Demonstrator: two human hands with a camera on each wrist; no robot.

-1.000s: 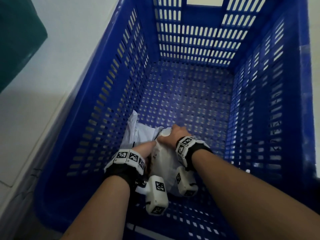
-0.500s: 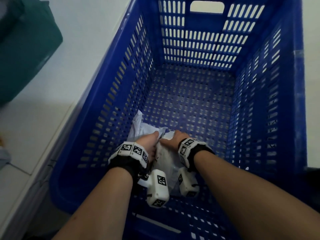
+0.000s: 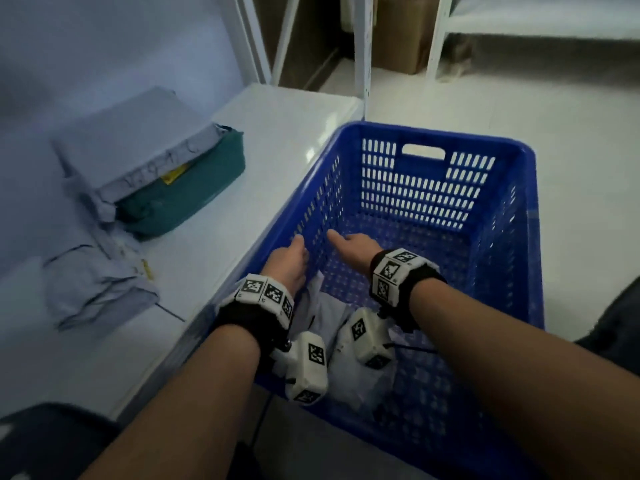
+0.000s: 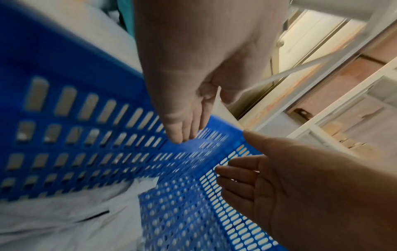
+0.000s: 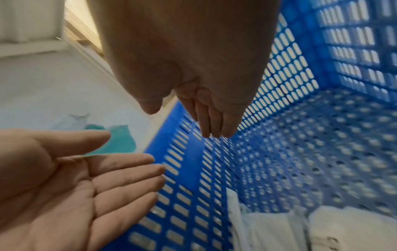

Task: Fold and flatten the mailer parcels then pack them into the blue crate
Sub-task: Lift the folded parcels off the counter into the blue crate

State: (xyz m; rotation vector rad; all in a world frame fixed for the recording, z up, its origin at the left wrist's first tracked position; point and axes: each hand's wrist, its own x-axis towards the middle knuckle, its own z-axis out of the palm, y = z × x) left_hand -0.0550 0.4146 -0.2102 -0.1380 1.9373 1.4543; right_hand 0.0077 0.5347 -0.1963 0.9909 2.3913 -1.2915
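Note:
A blue slotted crate (image 3: 519, 216) stands on the floor beside a low white platform (image 3: 277, 133). A folded white mailer (image 3: 332, 317) lies on the crate floor at its near left corner, also in the left wrist view (image 4: 64, 212) and the right wrist view (image 5: 279, 227). My left hand (image 3: 289, 258) hovers above it near the crate's left wall, fingers straight, holding nothing. My right hand (image 3: 349, 245) is raised beside it, fingers extended, empty. Both palms show open in the wrist views (image 4: 182, 118) (image 5: 206, 108).
On the platform lie a crumpled pale mailer (image 3: 93, 289) and a grey mailer (image 3: 138, 143) stacked on a green parcel (image 3: 187, 195). White shelf legs (image 3: 362, 53) and a brown carton (image 3: 405, 32) stand behind. Tiled floor (image 3: 571, 133) lies right of the crate.
Both hands have let go of the white mailer and lifted up off it toward the crate's left wall. The head view has pulled back and up, showing the platform and its parcels.

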